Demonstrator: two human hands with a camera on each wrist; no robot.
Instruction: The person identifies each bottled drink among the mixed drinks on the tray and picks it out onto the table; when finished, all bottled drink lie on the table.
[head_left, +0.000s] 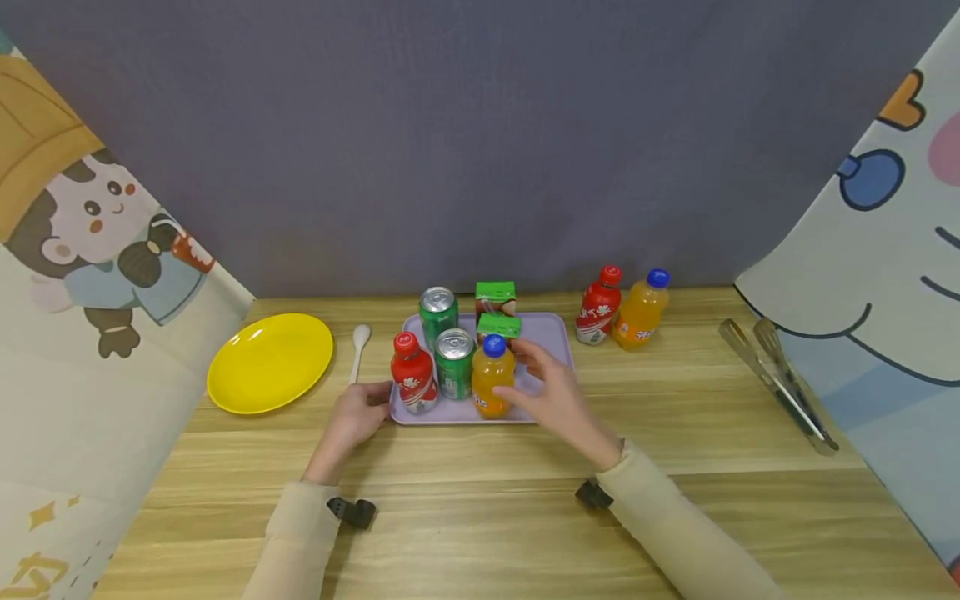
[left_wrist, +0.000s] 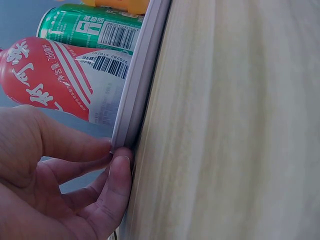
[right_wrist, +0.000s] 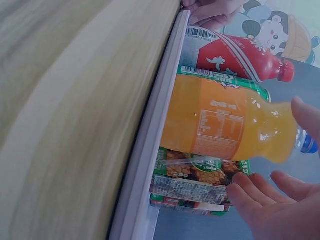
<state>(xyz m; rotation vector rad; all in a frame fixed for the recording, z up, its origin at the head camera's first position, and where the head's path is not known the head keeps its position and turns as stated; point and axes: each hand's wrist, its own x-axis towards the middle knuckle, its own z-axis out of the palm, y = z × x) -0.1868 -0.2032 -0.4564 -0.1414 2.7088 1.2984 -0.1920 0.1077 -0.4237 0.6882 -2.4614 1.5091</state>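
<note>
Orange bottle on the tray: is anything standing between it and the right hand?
Nothing visible stands between the right hand and the orange bottle; the hand is open toward it. Just beyond the bottle, the nearer green-topped carton sits close to the fingers and might get brushed.

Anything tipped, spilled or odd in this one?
Nothing stands out. On the lilac tray, the red bottle, orange bottle and green cans stand upright, with no visible spill or damage. The second red bottle and second orange bottle, right of the tray, are upright too.
</note>
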